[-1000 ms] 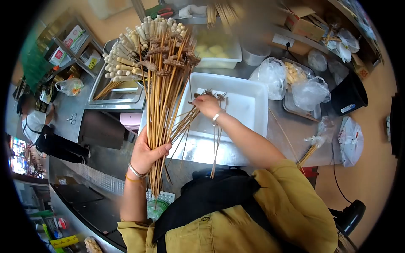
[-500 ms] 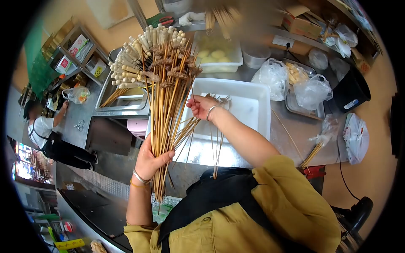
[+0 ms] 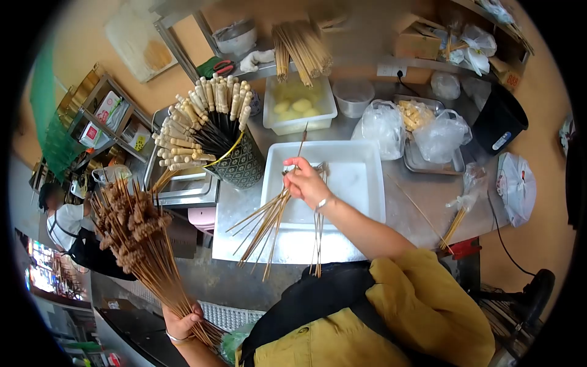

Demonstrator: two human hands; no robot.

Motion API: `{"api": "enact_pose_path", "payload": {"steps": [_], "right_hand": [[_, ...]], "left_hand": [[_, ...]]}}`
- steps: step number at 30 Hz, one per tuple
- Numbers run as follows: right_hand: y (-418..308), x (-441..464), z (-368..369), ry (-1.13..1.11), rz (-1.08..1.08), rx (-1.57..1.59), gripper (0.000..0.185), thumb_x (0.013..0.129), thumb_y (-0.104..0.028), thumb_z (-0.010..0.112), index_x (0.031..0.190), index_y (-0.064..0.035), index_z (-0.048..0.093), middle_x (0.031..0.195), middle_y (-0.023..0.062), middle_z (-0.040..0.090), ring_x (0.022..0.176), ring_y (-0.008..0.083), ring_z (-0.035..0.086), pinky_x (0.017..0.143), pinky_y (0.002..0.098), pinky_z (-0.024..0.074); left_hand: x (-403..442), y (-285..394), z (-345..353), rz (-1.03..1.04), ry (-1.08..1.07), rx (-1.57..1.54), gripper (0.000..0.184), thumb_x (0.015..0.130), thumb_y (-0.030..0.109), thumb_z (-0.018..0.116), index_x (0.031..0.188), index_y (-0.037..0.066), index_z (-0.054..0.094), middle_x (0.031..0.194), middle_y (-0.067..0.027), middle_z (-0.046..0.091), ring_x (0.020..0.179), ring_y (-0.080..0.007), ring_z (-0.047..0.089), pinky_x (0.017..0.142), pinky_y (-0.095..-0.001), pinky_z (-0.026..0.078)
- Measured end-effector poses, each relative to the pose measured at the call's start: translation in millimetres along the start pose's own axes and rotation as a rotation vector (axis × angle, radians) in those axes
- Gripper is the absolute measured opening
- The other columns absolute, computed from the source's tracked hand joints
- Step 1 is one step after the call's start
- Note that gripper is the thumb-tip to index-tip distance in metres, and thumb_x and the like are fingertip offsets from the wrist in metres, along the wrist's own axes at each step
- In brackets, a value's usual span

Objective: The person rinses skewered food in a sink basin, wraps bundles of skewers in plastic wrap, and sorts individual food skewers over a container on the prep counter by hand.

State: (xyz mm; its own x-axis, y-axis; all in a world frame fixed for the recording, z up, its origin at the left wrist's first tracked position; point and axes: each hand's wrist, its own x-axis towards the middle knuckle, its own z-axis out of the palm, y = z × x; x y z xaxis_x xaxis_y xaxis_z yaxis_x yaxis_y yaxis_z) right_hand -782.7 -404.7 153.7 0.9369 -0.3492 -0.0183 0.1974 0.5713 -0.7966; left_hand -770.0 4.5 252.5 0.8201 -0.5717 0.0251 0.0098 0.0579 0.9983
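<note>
At the lower left, my left hand (image 3: pixel 185 322) is wrapped around a thick bundle of bamboo skewers (image 3: pixel 137 235) with brown meat pieces on their upper ends. Its bare stick ends poke out below the fist. Over the white tray (image 3: pixel 365 214), my right hand (image 3: pixel 307 186) pinches a single skewer (image 3: pixel 302 139) that points away from me, its tip dark. Beneath that hand, several more skewers (image 3: pixel 272 217) rest on the tray's near rim with their sticks fanned toward me. Part of them is hidden by my fingers.
A patterned bucket (image 3: pixel 243 165) of wooden-handled sticks stands left of the tray. Behind are a tub of peeled potatoes (image 3: pixel 301 107) and dry skewers (image 3: pixel 302 49) on a shelf. Plastic bags (image 3: pixel 383 128) and a black bin (image 3: pixel 504 122) stand right. Another person (image 3: pixel 67 220) is at far left.
My left hand has swung the meat skewer bundle down and left, away from the tray, uncovering the bucket. My right hand now has a skewer pointing up from its fingers.
</note>
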Motion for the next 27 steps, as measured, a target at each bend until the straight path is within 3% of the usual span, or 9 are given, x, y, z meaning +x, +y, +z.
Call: {"api": "enact_pose_path", "payload": {"steps": [4,9,13,16,18,19,24,26,27], "right_hand": [[-14,-34,32,-0.078,-0.206,-0.271,0.023,0.09,-0.004,0.042,0.113,-0.0067,0.04,0.074,0.0055,0.052,0.05,0.0059,0.038,0.046,0.0178,0.0326],[-18,-54,43,0.032,-0.309,-0.7,0.022,0.087,-0.004,0.048,0.109,-0.0046,0.046,0.068,0.0057,0.055,0.066,0.0139,0.061,0.061,0.0277,0.0475],[4,-31,15,0.107,-0.191,-0.895,0.025,0.084,-0.005,0.053,0.108,-0.005,0.047,0.065,0.0105,0.059,0.062,0.0196,0.063,0.059,0.0305,0.0479],[22,-10,-7,0.09,0.141,-0.916,0.027,0.084,-0.011,0.054,0.109,-0.0044,0.047,0.069,0.0139,0.061,0.067,0.0256,0.064,0.062,0.0339,0.0496],[36,6,-26,0.028,-0.019,-1.423,0.034,0.086,-0.019,0.053,0.116,-0.0044,0.045,0.072,0.0126,0.062,0.06,0.0223,0.061,0.059,0.0345,0.0485],[37,6,-29,-0.015,-0.043,-1.663,0.035,0.087,-0.026,0.053,0.114,-0.0049,0.05,0.078,0.0152,0.064,0.074,0.0292,0.063,0.066,0.0402,0.049],[46,16,4,-0.134,0.039,-1.841,0.03,0.084,-0.03,0.048,0.083,-0.0061,0.066,0.096,0.0177,0.063,0.092,0.0311,0.06,0.074,0.039,0.0477],[66,24,12,-0.197,-0.293,-1.745,0.034,0.086,-0.036,0.046,0.084,-0.0104,0.069,0.105,0.0145,0.061,0.11,0.0292,0.05,0.087,0.0413,0.0408],[81,27,13,-0.189,-0.292,-1.743,0.034,0.086,-0.036,0.046,0.084,-0.0104,0.069,0.105,0.0145,0.061,0.11,0.0292,0.05,0.087,0.0413,0.0408]], "left_hand": [[15,-9,21,0.001,0.089,-0.02,0.053,0.063,0.017,0.079,0.097,-0.004,0.044,0.069,-0.0095,0.053,0.056,-0.0166,0.054,0.048,-0.0259,0.045],[32,-23,39,-0.031,0.071,0.007,0.054,0.066,0.018,0.078,0.102,0.001,0.042,0.073,-0.0085,0.053,0.057,-0.0155,0.054,0.049,-0.0247,0.046],[32,-28,47,-0.044,0.045,-0.046,0.048,0.067,0.013,0.076,0.099,0.002,0.041,0.074,-0.0086,0.053,0.057,-0.0152,0.053,0.049,-0.0245,0.046],[27,-32,47,-0.062,0.066,-0.039,0.048,0.067,0.012,0.076,0.099,0.002,0.041,0.074,-0.0087,0.053,0.057,-0.0152,0.053,0.049,-0.0244,0.045],[21,-33,46,-0.081,0.073,-0.045,0.047,0.068,0.011,0.075,0.099,0.002,0.042,0.075,-0.0087,0.053,0.058,-0.0152,0.053,0.05,-0.0242,0.046],[18,-33,47,-0.087,0.09,-0.05,0.046,0.068,0.01,0.075,0.1,0.002,0.042,0.076,-0.0087,0.053,0.059,-0.0151,0.053,0.05,-0.0242,0.046],[6,-38,42,-0.092,0.128,-0.063,0.045,0.069,0.008,0.073,0.101,0.002,0.042,0.077,-0.0095,0.054,0.061,-0.0146,0.053,0.051,-0.0233,0.046],[4,-42,40,-0.082,0.122,-0.063,0.046,0.07,0.01,0.073,0.102,0.002,0.042,0.076,-0.0095,0.054,0.06,-0.0148,0.054,0.05,-0.023,0.046],[3,-42,40,-0.078,0.134,-0.069,0.047,0.07,0.011,0.074,0.103,0.002,0.041,0.075,-0.0094,0.054,0.059,-0.0149,0.054,0.05,-0.0232,0.046]]}}
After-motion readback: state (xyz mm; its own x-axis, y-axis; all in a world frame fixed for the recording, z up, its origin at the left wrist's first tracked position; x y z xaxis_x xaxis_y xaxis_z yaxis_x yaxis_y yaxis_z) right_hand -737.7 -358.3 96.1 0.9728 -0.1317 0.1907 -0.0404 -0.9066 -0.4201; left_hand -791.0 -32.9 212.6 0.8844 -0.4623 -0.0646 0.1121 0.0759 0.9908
